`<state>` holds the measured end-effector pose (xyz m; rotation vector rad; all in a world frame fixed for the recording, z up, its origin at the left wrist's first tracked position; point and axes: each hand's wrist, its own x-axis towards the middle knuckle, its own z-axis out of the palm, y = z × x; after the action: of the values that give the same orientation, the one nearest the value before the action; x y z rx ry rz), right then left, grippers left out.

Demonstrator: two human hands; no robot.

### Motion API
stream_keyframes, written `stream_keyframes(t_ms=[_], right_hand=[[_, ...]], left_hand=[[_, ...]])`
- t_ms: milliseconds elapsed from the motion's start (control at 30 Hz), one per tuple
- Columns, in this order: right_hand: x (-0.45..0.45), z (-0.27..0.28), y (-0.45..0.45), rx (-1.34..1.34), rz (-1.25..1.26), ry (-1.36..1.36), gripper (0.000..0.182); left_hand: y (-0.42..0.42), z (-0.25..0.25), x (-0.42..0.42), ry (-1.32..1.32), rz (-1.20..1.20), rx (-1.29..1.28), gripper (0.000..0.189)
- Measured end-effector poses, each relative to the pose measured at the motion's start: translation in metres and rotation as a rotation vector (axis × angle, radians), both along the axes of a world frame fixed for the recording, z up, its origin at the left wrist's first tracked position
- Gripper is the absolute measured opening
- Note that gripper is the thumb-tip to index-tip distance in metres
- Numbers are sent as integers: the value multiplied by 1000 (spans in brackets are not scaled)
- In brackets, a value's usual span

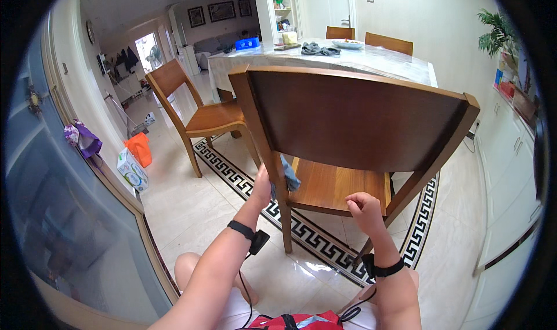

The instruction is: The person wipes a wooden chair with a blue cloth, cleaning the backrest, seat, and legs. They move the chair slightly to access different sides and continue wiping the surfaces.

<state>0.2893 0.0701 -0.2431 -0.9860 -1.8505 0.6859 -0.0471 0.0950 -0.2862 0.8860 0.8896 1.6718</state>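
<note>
A brown wooden chair (357, 116) stands right before me, its backrest towards me. My left hand (262, 186) is at the chair's left rear upright, with a blue-grey cloth (289, 175) showing on the upright's other side; the upright hides the fingers, so the grip on the cloth is only partly visible. My right hand (364, 206) is at the rear edge of the wooden seat (335, 182), its fingers curled and no object visible in them. Black straps with small dark devices and cables are on both forearms.
A second wooden chair (217, 114) stands to the left. Behind is a covered dining table (383, 62) with a dark cloth (320, 49), a plate (348, 44) and a blue packet (247, 43). A carton (132, 171) and orange bag (139, 149) stand by the glass door; white cabinets (504, 143) line the right.
</note>
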Motion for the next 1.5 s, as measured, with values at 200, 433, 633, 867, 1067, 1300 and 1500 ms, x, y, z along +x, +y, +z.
stream_keyframes(t_ms=[200, 433, 633, 867, 1067, 1300, 1500], right_hand=[[10, -9, 12, 82, -8, -127, 10], [5, -8, 13, 60, 50, -226, 12], [0, -14, 17, 19, 97, -338, 15], [-1, -15, 14, 55, 153, -409, 15], [-2, -14, 10, 93, 182, -379, 14], [-11, -17, 4, 132, 224, -403, 15], [-8, -11, -1, 62, 251, -304, 35]], left_hand=[[-10, 27, 6, -144, -249, -53, 45], [2, 54, 2, -154, -185, 90, 39], [-21, -35, 28, -43, 60, 5, 27], [-44, 49, 41, -285, 249, 308, 28], [-49, 90, 48, 51, 231, 446, 39], [-62, -72, 35, 64, 316, -50, 29], [-98, -33, 118, -204, 256, -132, 28]])
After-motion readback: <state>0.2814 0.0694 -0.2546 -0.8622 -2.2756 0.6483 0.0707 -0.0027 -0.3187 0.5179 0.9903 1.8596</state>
